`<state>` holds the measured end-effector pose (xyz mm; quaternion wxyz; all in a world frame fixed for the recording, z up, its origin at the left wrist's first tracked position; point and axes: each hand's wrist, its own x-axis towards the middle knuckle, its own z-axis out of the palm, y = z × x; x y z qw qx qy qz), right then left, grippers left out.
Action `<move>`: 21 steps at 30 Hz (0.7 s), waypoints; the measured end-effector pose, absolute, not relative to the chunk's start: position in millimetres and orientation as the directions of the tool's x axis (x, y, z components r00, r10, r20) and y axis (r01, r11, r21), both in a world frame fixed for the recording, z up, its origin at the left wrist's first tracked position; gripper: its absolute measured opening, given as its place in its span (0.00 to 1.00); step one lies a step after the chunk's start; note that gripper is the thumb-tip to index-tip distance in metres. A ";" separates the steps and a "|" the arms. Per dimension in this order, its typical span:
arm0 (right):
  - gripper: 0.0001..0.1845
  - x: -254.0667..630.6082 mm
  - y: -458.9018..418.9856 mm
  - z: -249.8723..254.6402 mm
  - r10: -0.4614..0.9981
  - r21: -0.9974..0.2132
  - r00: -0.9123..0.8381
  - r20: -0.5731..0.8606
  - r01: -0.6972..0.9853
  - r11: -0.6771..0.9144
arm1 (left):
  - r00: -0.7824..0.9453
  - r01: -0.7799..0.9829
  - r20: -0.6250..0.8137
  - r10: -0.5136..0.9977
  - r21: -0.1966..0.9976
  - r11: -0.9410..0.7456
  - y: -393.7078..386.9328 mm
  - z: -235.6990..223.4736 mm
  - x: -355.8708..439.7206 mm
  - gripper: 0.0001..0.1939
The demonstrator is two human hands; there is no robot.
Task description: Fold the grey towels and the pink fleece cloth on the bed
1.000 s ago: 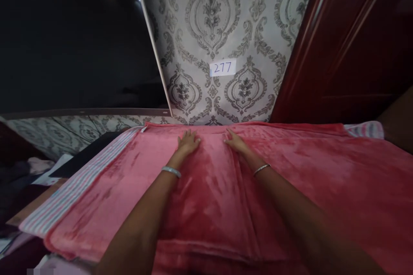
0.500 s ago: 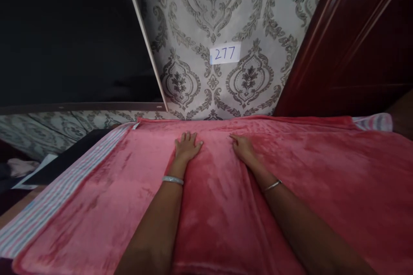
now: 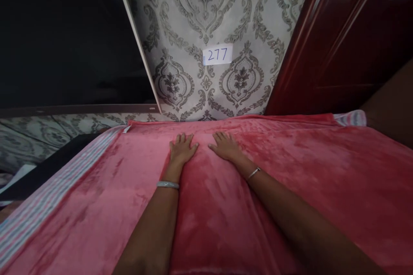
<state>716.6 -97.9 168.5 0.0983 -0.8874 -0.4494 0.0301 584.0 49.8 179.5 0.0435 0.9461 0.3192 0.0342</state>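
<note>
A plush pink-red blanket [image 3: 306, 180] lies spread across the surface in front of me, with darker and lighter brushed patches. My left hand [image 3: 182, 149] rests flat on it near the far edge, fingers spread. Just to the right, my right hand [image 3: 225, 146] also lies flat on the blanket, fingers stretched out and angled to the left. A gap of blanket separates the two hands. Along the left side shows a striped edge [image 3: 71, 180] of grey, pink and white, and a small white tag [image 3: 127, 129] sits at the far left corner.
Patterned wallpaper [image 3: 206, 81] rises behind the blanket, bearing a paper label [image 3: 217, 54] marked 277. A large dark screen [image 3: 71, 43] hangs at the left. Dark red wooden panelling [image 3: 322, 51] stands at the right. A black flat object [image 3: 48, 167] shows beyond the striped edge.
My right hand has moved left, nearer my left hand, and its bent fingers have straightened out flat. My left hand stays flat on the blanket. The view has shifted closer to the blanket.
</note>
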 end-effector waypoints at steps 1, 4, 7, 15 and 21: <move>0.39 719.8 -102.8 164.3 0.782 -0.207 0.622 0.032 0.770 -0.604 | 0.785 0.612 0.041 0.619 0.112 -0.783 49.7 179.2 584.3 0.35; 0.41 723.2 -110.3 160.0 0.750 -0.214 0.662 0.009 0.734 -0.645 | 0.754 0.646 0.045 0.655 0.133 -0.752 49.0 178.8 586.1 0.34; 0.41 721.4 -109.4 161.3 0.740 -0.219 0.672 0.002 0.723 -0.656 | 0.746 0.653 0.029 0.665 0.164 -0.740 50.8 178.5 588.1 0.34; 0.40 722.7 -109.8 163.0 0.749 -0.220 0.662 0.010 0.732 -0.644 | 0.710 0.506 0.124 0.694 0.595 -0.624 68.8 173.5 577.8 0.28; 0.37 699.9 -115.7 195.6 0.746 -0.255 0.663 -0.062 0.712 -0.654 | 0.609 0.245 0.189 0.771 0.879 -0.409 69.4 183.0 573.0 0.25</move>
